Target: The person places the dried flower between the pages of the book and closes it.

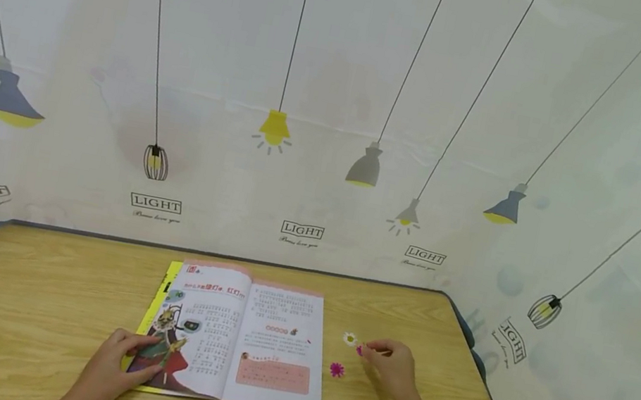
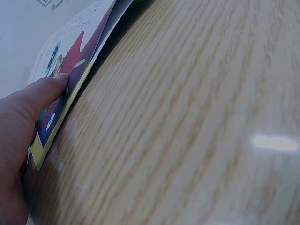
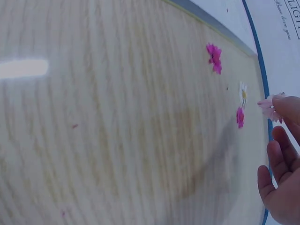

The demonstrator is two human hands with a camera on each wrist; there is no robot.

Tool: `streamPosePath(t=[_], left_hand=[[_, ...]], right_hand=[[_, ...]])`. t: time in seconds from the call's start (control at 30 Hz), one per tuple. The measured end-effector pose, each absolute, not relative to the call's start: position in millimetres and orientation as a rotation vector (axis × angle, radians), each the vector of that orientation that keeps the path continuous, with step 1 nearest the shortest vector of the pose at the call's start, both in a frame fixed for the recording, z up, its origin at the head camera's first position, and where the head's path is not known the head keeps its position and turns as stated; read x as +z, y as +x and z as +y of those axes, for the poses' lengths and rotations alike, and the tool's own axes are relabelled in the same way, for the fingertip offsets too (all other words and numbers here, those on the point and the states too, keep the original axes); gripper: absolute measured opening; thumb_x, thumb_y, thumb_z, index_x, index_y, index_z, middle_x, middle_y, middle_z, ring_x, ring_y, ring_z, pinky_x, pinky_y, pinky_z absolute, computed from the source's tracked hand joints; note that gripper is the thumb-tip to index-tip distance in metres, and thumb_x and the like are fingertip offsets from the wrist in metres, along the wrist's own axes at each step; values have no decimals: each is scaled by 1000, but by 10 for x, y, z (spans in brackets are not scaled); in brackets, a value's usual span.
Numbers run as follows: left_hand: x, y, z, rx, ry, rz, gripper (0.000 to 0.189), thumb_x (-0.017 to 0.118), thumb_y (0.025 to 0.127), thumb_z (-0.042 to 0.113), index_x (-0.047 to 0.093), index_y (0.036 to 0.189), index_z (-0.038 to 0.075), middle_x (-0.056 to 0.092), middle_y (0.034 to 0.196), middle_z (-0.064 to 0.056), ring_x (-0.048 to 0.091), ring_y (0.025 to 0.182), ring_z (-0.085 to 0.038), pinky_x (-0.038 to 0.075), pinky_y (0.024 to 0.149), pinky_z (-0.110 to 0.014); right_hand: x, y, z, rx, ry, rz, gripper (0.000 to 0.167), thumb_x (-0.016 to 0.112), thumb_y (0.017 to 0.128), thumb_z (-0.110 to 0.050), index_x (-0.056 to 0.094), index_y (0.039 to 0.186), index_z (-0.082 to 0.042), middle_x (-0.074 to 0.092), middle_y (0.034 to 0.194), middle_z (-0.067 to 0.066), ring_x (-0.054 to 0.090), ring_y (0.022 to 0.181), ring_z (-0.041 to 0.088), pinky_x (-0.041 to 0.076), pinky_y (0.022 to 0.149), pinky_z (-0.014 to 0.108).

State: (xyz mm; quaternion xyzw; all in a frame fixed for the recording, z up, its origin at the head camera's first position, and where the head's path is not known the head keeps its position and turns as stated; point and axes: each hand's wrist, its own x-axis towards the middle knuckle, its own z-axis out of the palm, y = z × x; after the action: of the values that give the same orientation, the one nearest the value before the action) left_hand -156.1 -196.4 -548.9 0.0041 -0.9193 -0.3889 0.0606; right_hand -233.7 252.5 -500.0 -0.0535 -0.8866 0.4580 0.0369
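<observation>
An open magazine [image 1: 278,364] with printed pages lies on the table. My left hand [image 1: 114,364] rests at its lower left edge, thumb [image 2: 49,86] and forefinger laid straight over the illustrated page. To the right of the magazine, my right hand [image 1: 393,370] pinches a pale pink flower [image 3: 269,108] between thumb and fingertip. Below it, near the fingers, are a white daisy-like flower [image 1: 349,339] and a small magenta flower [image 1: 360,351]. Another magenta flower [image 1: 337,370] lies closer to the magazine's right edge.
A yellow cover edge [image 1: 153,306] shows beneath the magazine's left side. The wooden table [image 1: 40,293] has a dark blue rim and meets a pale wall covering [image 1: 323,186] printed with hanging lamps. Tiny pink bits [image 3: 75,126] lie on the tabletop.
</observation>
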Motion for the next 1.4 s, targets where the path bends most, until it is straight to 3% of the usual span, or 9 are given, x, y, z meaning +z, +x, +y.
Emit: streamPosePath(t=[0.3, 0.97, 1.4], left_hand=[[-5493, -1542, -1968, -1157, 4, -2770, 51, 78, 70, 34, 65, 112, 8, 46, 92, -5, 46, 82, -16, 39, 70, -32], [-5504, -1542, -1975, -1104, -13, -2741, 49, 78, 70, 37, 66, 110, 11, 47, 93, -4, 45, 81, -15, 39, 71, -33], [-5501, -1552, -1959, -1144, -16, -2729, 50, 78, 70, 35, 65, 111, 10, 46, 92, -2, 46, 82, -14, 41, 72, -32]], right_hand=[[-4922, -2453, 2285, 1489, -86, -2697, 15, 73, 78, -12, 69, 85, 1, 62, 76, 6, 57, 64, 20, 46, 56, 30], [-4832, -2689, 1670, 1421, 76, -2765, 13, 73, 77, -14, 69, 83, -3, 61, 87, 5, 50, 77, 18, 42, 65, 29], [-4968, -2817, 1254, 1405, 210, -2847, 11, 74, 77, -16, 70, 80, -6, 61, 78, 0, 51, 65, 13, 42, 57, 27]])
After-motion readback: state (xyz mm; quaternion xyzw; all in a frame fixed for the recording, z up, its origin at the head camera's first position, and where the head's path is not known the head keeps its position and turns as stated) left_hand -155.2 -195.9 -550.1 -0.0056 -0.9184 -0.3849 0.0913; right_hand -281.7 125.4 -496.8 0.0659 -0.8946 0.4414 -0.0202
